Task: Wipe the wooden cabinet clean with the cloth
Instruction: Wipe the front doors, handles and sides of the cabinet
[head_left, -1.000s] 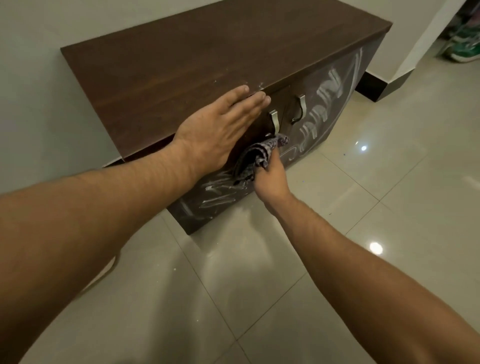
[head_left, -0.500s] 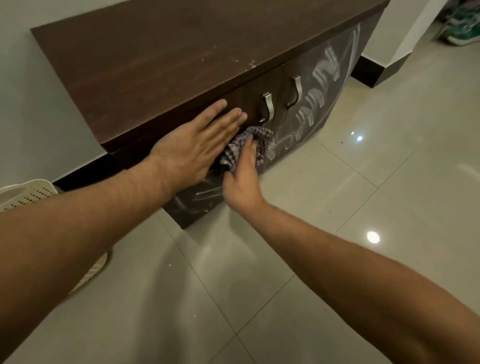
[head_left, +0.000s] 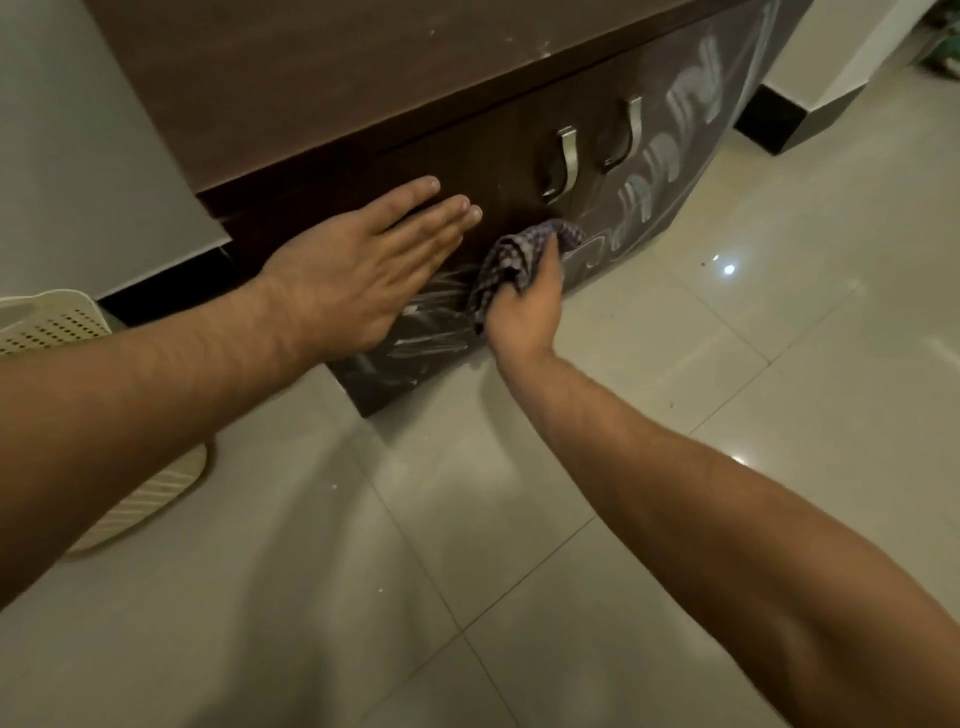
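A low dark wooden cabinet (head_left: 322, 78) stands against the wall, its front doors smeared with white streaks. Two curved metal handles (head_left: 563, 163) sit near the middle of the front. My left hand (head_left: 358, 270) lies flat with fingers extended against the left door, holding nothing. My right hand (head_left: 524, 312) grips a bunched checkered cloth (head_left: 519, 254) and presses it against the lower part of the left door, just below the handles. White streaks show left of the cloth and across the right door.
A cream perforated plastic basket (head_left: 57, 322) stands on the floor at the far left, partly behind my left arm. Glossy pale floor tiles (head_left: 727, 364) stretch in front of the cabinet. A wall corner with dark skirting (head_left: 769, 119) rises at the upper right.
My left hand has come down from the cabinet's top edge onto the left door front. My right hand with the cloth has shifted lower on the door. The view has moved closer.
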